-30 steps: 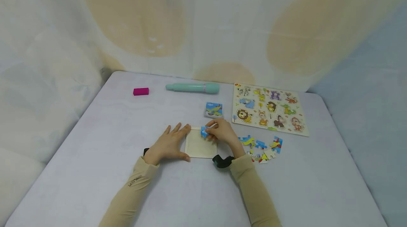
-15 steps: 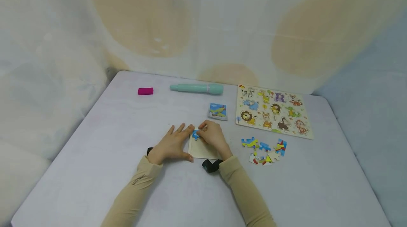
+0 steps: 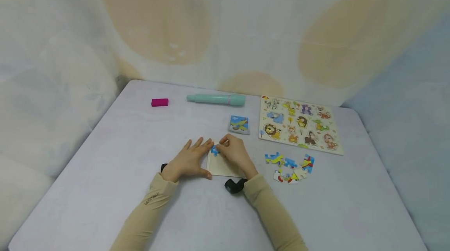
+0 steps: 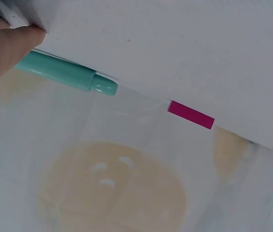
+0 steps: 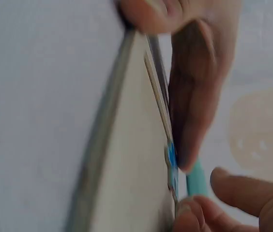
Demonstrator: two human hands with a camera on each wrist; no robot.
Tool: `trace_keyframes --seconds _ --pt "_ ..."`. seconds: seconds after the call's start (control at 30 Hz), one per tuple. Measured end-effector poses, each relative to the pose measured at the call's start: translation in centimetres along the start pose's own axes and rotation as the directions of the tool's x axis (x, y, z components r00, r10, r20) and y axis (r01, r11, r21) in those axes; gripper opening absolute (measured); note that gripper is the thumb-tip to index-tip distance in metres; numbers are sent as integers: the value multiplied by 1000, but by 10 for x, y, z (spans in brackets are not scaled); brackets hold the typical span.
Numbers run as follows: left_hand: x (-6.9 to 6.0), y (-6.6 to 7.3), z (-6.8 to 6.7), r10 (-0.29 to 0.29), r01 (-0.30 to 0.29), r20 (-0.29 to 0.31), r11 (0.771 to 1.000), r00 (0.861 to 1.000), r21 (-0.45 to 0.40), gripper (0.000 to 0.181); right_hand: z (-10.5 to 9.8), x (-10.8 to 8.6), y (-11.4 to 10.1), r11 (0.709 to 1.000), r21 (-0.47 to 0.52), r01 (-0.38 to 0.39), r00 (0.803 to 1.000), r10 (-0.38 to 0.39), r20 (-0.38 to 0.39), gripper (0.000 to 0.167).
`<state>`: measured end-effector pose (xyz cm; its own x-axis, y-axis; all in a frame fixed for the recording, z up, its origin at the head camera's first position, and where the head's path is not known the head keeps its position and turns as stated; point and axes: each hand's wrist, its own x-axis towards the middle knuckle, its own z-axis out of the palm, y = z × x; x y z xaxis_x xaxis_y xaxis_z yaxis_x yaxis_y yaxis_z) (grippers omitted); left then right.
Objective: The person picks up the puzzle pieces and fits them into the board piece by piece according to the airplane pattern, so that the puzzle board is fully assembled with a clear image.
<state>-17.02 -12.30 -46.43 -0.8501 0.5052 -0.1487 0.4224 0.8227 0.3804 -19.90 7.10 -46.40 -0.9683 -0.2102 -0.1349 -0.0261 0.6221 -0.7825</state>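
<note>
My left hand (image 3: 189, 161) lies with its fingers spread along the left side of a small square wooden puzzle tray (image 3: 221, 167), steadying that edge. At the tray's upper left corner is a blue jigsaw piece (image 3: 214, 150), which my right hand (image 3: 236, 154) holds with its fingertips. The right wrist view shows the tray edge-on, with the blue piece (image 5: 172, 155) lying along its far rim between the two hands. More loose jigsaw pieces (image 3: 290, 163) lie in a cluster to the right of my right hand.
Behind the tray lies a small square airplane picture (image 3: 239, 124). A larger animal puzzle board (image 3: 299, 124) is at the back right. A mint-green tube (image 3: 216, 99) and a magenta block (image 3: 159, 102) lie near the table's back edge, before a hanging cloth.
My right hand has carried the blue piece leftward across the tray into its upper left corner. The left hand has stayed at the tray's left edge.
</note>
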Motion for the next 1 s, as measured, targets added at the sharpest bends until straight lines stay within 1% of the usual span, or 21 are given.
trace_keyframes --seconds 0.1,0.2,0.33,0.4,0.47,0.53,0.63,0.73,0.8,0.93,1.0 --pt "2 0 0 -3 3 6 1000 1000 -4 112 -21 -1 12 995 96 1 997 -8 79 24" --pt "3 1 -2 -8 8 6 1000 1000 -10 111 -48 -8 25 991 133 9 995 -22 96 26" --pt "3 2 -3 -17 17 10 1000 1000 -11 112 -85 -22 51 994 101 33 998 -38 42 31" --pt "2 2 -3 -16 17 12 1000 1000 -10 111 -100 -32 65 997 77 32 999 -32 9 34" --pt "0 1 -3 -19 19 21 1000 1000 -5 112 -110 -41 78 998 59 7 1000 -6 -23 34" --pt "-1 -1 -3 -17 17 21 1000 1000 -3 112 -116 -49 87 999 37 -11 1000 12 -29 34" --pt "-2 -3 -4 -18 18 14 1000 1000 -5 113 -120 -58 94 999 27 -35 999 34 8 36" --pt "-2 -5 -5 -17 17 4 1000 1000 -13 113 -120 -61 95 1000 -1 -21 998 21 54 40" --pt "-2 -3 -4 -13 13 6 999 1000 -30 113 -119 -62 95 999 -34 -10 998 13 64 41" --pt "-1 -1 -2 -10 10 12 999 1000 -36 113 -116 -63 96 993 -115 15 998 -7 70 35" --pt "0 -1 -2 -11 11 17 1000 1000 -25 113 -114 -63 96 991 -137 12 997 -2 73 31"
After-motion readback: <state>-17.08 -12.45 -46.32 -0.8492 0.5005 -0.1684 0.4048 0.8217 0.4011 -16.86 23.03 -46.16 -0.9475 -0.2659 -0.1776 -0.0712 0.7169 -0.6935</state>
